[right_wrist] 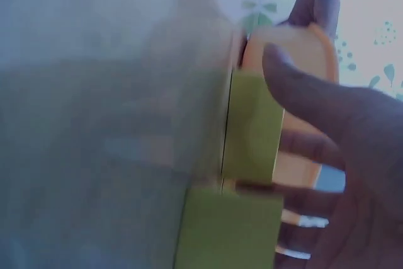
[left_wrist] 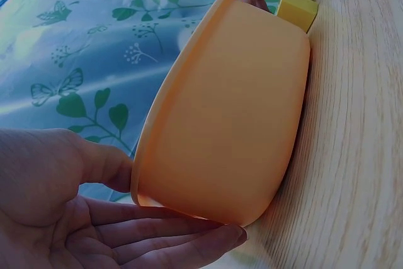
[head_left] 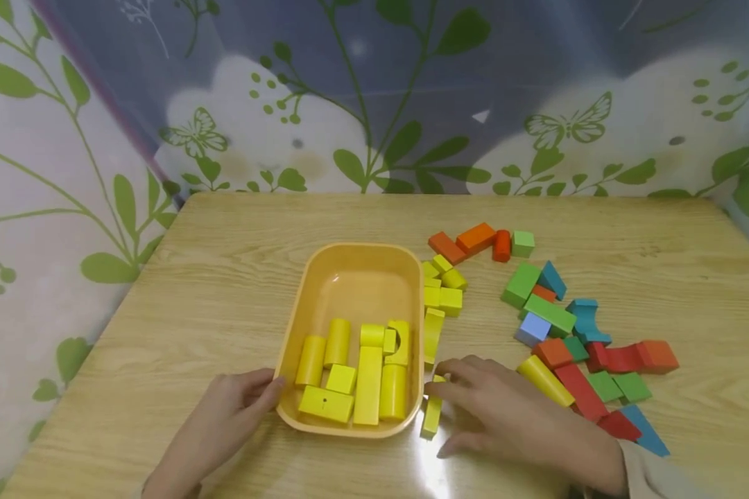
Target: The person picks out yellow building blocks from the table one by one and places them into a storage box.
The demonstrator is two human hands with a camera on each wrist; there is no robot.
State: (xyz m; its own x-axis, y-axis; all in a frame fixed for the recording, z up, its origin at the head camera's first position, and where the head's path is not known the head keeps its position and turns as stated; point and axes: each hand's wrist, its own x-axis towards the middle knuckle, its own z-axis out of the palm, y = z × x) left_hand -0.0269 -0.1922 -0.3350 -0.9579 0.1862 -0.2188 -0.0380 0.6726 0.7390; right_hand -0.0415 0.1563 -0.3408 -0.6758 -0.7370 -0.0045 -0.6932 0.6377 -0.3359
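A light orange plastic basin point(head_left: 374, 270) stands on the table with several yellow wooden blocks in its near half, among them cylinders, a long bar point(head_left: 368, 388) and an arch piece. My left hand point(head_left: 227, 416) grips the basin's near left corner; in the left wrist view its thumb point(left_wrist: 107, 165) is on the rim and its fingers lie along the side. Just right of the basin is a small yellow block point(head_left: 433, 414). Over it spreads my right hand point(head_left: 512, 409), index finger at the block's far end, thumb apart from it. Whether those fingers press on the block is unclear.
More yellow blocks point(head_left: 451, 302) lie along the basin's right side. Orange blocks point(head_left: 476, 238) and a green cube point(head_left: 523, 243) are behind them. Farther right are scattered green, blue and red blocks point(head_left: 580, 391), with a yellow cylinder point(head_left: 544, 380) beyond my right hand. A patterned cloth point(head_left: 374, 104) hangs behind the table.
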